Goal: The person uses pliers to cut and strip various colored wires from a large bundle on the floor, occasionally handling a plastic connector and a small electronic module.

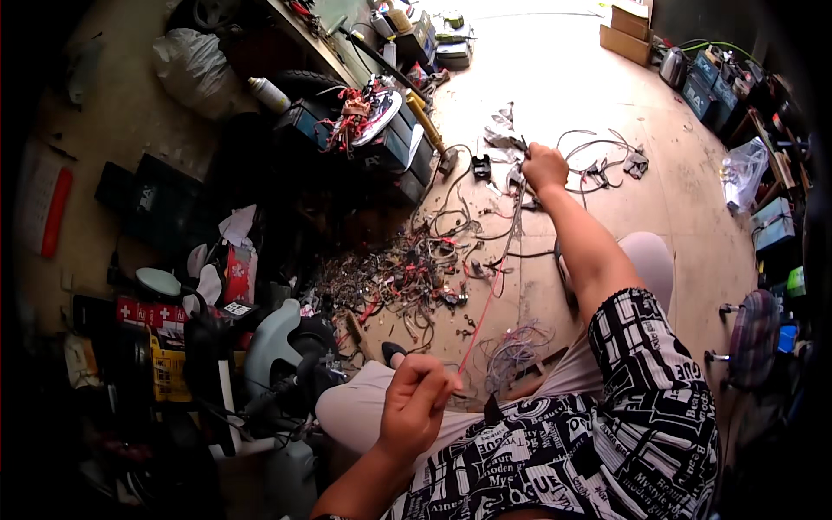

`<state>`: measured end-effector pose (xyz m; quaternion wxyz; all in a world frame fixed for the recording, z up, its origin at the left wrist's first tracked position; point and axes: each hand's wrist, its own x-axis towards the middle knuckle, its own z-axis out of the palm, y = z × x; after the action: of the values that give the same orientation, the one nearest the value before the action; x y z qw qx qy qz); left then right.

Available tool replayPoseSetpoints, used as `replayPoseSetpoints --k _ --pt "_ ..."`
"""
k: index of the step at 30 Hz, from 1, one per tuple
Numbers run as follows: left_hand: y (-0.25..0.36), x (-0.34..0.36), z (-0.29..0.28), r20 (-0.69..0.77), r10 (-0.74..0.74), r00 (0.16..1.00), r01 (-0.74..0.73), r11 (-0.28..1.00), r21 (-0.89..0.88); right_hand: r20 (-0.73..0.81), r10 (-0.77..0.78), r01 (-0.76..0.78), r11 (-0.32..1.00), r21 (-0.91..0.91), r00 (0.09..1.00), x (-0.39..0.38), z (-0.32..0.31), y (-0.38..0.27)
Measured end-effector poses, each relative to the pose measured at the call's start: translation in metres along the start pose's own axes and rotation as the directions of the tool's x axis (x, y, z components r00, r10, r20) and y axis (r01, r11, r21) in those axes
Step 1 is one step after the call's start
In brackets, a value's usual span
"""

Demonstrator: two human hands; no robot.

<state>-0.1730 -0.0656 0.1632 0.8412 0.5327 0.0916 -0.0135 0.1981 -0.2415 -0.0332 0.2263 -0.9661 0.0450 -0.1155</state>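
Note:
A thin red wire [479,334] runs in a nearly straight line from my left hand [416,403] up toward my right hand [546,169]. My left hand, low in front of my lap, is closed with the wire's near end at its fingertips. Stretched far forward, my right hand is closed around dark wires [519,206] that trail down from its fingers. A short dark piece sticks out past its fingertips, too small to name. Black cables [598,160] with small connectors lie looped on the floor beside that hand.
A heap of wire scraps [390,277] covers the floor at left centre. Tangled thin wires [513,355] lie near my legs. Dark batteries [399,143] carry loose wires and a yellow tube. A wheeled stool [750,338] stands right; a grey-green plastic shell [273,351] sits left.

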Motion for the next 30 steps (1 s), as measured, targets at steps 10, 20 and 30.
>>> replayPoseSetpoints --k 10,20,30 --pt "-0.009 0.014 -0.088 -0.359 -0.241 0.902 0.335 0.914 0.229 0.066 -0.129 0.090 0.903 0.420 0.989 -0.005 -0.032 -0.069" --pt "-0.057 0.068 -0.086 -0.196 -0.218 0.956 0.287 0.834 0.471 0.422 -0.174 -0.249 0.589 0.769 0.890 -0.035 -0.051 -0.071" --pt "-0.057 0.083 -0.068 -0.109 -0.058 0.992 0.102 0.884 0.456 0.820 -0.391 -0.729 0.394 0.559 0.418 -0.157 -0.047 -0.077"
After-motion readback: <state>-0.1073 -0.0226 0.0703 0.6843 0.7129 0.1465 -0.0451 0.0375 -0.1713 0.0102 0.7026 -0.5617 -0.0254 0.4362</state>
